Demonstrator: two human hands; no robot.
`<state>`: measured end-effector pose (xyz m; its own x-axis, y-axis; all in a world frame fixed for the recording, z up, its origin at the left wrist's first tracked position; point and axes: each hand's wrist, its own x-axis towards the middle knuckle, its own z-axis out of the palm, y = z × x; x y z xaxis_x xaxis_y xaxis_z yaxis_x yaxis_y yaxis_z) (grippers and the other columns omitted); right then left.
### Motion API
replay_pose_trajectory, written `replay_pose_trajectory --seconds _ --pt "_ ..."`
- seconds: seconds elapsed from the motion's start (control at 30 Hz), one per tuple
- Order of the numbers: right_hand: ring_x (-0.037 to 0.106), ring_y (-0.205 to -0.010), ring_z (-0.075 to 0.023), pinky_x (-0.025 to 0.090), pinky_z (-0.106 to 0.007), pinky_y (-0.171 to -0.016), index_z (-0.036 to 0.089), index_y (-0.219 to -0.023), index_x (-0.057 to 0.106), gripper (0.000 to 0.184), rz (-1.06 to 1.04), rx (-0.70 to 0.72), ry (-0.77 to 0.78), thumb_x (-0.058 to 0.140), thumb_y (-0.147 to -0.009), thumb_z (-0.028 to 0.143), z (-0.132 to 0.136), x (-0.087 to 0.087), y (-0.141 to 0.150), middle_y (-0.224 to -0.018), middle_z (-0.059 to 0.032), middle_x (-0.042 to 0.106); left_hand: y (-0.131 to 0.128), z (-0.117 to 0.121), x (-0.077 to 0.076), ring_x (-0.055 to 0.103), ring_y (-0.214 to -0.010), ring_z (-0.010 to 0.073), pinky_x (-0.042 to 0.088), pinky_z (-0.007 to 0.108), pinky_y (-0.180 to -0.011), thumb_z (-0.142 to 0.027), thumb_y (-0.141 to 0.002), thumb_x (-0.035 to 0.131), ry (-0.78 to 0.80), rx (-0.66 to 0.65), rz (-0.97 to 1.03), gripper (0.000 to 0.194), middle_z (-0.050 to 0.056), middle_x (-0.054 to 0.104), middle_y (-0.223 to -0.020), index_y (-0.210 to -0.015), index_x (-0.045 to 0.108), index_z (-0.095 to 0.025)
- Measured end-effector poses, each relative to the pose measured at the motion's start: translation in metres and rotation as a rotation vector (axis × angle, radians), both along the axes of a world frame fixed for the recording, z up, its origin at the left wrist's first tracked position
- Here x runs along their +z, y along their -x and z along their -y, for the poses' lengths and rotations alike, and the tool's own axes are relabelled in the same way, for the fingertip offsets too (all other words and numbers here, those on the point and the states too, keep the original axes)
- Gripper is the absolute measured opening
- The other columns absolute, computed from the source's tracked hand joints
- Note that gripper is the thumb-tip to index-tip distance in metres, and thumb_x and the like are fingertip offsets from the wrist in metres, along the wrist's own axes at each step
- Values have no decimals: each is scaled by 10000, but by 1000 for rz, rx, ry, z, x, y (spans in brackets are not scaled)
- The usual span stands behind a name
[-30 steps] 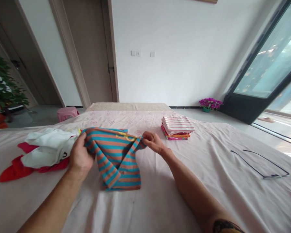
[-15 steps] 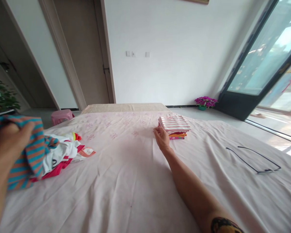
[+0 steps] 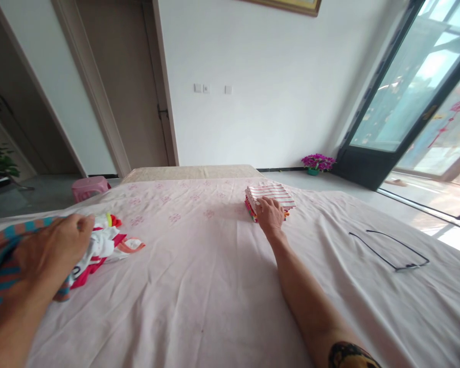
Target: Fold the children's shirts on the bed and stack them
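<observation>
On the left, my left hand (image 3: 57, 245) has its fingers curled on a blue and orange striped garment (image 3: 3, 276), slightly blurred. Just beyond it lies a rumpled heap of white and red clothes (image 3: 103, 245), partly covered by the hand. My right hand (image 3: 270, 212) rests with fingers spread over the near edge of a small folded stack, touching its top. White fabric with red stripes (image 3: 274, 192) forms the uppermost layer; red, orange and other coloured layers show beneath. The palm hides part of the stack's front.
A pale pink sheet (image 3: 191, 276) with wrinkles covers the broad surface. Dark-framed glasses (image 3: 402, 263) lie unfolded on the right. Beyond the bed's edge stand a pink stool (image 3: 90, 188) and a pot of purple flowers (image 3: 317, 162). A glass door stands open at right.
My right hand has moved from the stack's left side onto its top front edge. My left hand has moved rightward and the striped garment sits lower. The view has shifted slightly.
</observation>
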<state>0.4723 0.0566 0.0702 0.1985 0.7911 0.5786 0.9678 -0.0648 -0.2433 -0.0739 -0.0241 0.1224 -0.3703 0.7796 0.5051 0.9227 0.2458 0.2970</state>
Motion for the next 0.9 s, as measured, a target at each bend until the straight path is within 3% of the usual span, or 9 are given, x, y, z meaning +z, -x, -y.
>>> replay_pose_trajectory --seconds 0.1,0.23,0.33,0.43,0.57,0.67,0.8,0.83,0.9 --pt "513 -1092 -267 322 -371 -909 230 -1158 673 328 -56 -43 -11 423 -964 315 1 6 -5 -1150 -103 672 -55 14 -16 615 -725 244 453 356 -703 -543 -928 335 71 -60 -159 460 87 719 -940 -905 661 -220" --pt "574 -876 -245 366 -329 -769 184 -1063 673 375 -290 -37 -68 374 -978 395 2 30 0 -899 -109 688 -108 16 -58 664 -921 250 459 362 -861 -401 -953 328 -74 -484 -153 380 93 730 -989 -985 658 -216" --pt "577 -767 -223 396 -296 -680 182 -927 660 428 -587 250 -115 392 -950 515 9 52 18 -772 -67 657 -128 12 -83 666 -976 260 442 401 -950 -383 -932 400 -39 -633 -86 338 98 737 -1041 -1046 673 -219" --pt "589 -698 -216 444 -298 -623 186 -908 639 478 -983 578 -2 465 -885 630 17 65 41 -708 -45 639 -134 12 -95 668 -1011 248 463 392 -943 -380 -932 390 39 -630 58 355 86 737 -1080 -1077 674 -223" --pt "633 -764 -233 499 -333 -676 177 -946 643 433 -1230 712 238 525 -857 585 16 61 59 -781 -67 677 -130 15 -99 670 -1043 239 490 371 -910 -445 -939 381 126 -579 280 382 51 734 -1101 -1113 655 -244" --pt "644 -885 -234 496 -336 -790 149 -977 658 365 -1081 614 312 530 -857 469 10 44 57 -918 -91 699 -124 16 -101 680 -1040 228 501 348 -905 -488 -937 381 110 -566 467 419 50 750 -1040 -1166 624 -235" --pt "613 -1043 -248 447 -350 -888 154 -1120 659 358 -577 294 237 596 -789 275 7 27 50 -1128 -115 677 -120 12 -107 679 -1048 224 515 333 -897 -487 -916 428 92 -577 542 408 69 743 -1069 -1145 628 -216" --pt "617 -1038 -247 444 -344 -880 166 -1124 667 356 -473 293 264 601 -786 260 9 26 51 -1126 -111 680 -121 11 -108 673 -1056 223 511 333 -910 -480 -908 452 83 -604 509 392 74 732 -1100 -1135 631 -216" --pt "643 -960 -228 448 -316 -828 190 -1083 695 307 -344 437 392 609 -811 303 15 28 58 -1053 -87 703 -127 10 -109 655 -1083 223 493 341 -953 -464 -892 503 58 -677 393 355 74 703 -1153 -1122 637 -229"
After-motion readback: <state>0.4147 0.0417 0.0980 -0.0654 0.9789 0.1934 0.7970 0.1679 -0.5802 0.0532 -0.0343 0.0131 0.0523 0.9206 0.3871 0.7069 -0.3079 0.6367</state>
